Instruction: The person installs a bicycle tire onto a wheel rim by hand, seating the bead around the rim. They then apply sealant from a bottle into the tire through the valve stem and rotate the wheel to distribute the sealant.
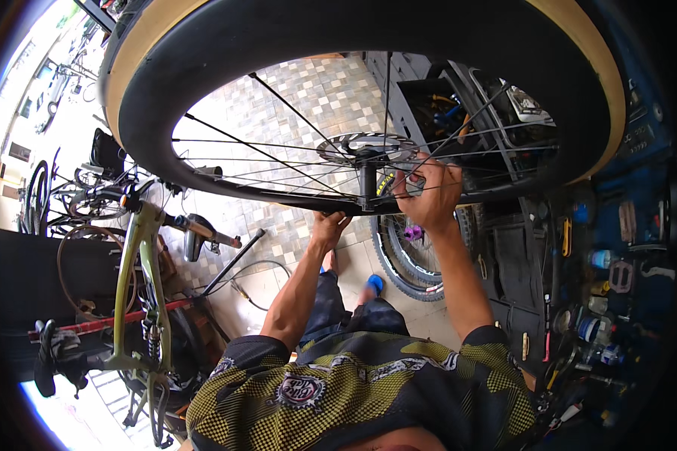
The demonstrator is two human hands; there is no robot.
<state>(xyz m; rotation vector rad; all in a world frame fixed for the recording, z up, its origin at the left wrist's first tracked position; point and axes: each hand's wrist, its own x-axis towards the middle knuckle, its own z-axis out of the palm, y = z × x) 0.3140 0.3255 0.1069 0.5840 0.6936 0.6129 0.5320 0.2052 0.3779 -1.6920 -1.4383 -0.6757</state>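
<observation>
A bicycle wheel with a deep black rim and tan-sided tyre fills the upper part of the head view. Inside its ring, black spokes run to a slim black hub, which carries a disc brake rotor. My left hand has its fingers closed on the near edge of the rim, below the hub. To the right of the hub, my right hand is among the spokes with fingers curled in a pinch. Whatever lies between those fingertips is too small to make out.
An olive bike frame hangs on a stand with a red bar at left. Other bike wheels lie below my right forearm. An open tool drawer is beyond, and a tool-covered wall stands at right.
</observation>
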